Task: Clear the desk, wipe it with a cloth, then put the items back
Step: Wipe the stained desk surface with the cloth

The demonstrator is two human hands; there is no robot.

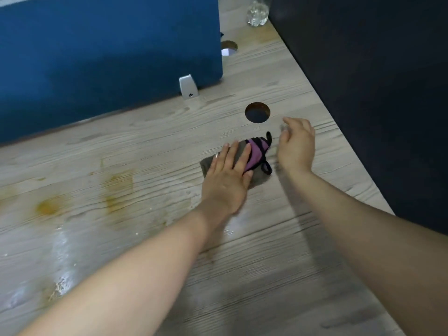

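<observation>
Desk [291,251] surface is cleared of loose items; judged from this, the clearing step is done and wiping is under way. Yellowish stains [48,207] remain toward nine o'clock, with wet streaks nearer the viewer, so wiping looks incomplete and replacing the items has not begun. Cloth [257,154], grey with a purple and black part, lies near centre, just at seven o'clock of the cable hole [257,112].

Left hand [229,170] presses flat on the cloth, fingers straight and together. Right hand [297,144] hovers just at three o'clock of the cloth, fingers loosely bent, holding nothing visible; slightly blurred. A clear bottle [258,13] stands at twelve o'clock beside the blue partition [109,57].
</observation>
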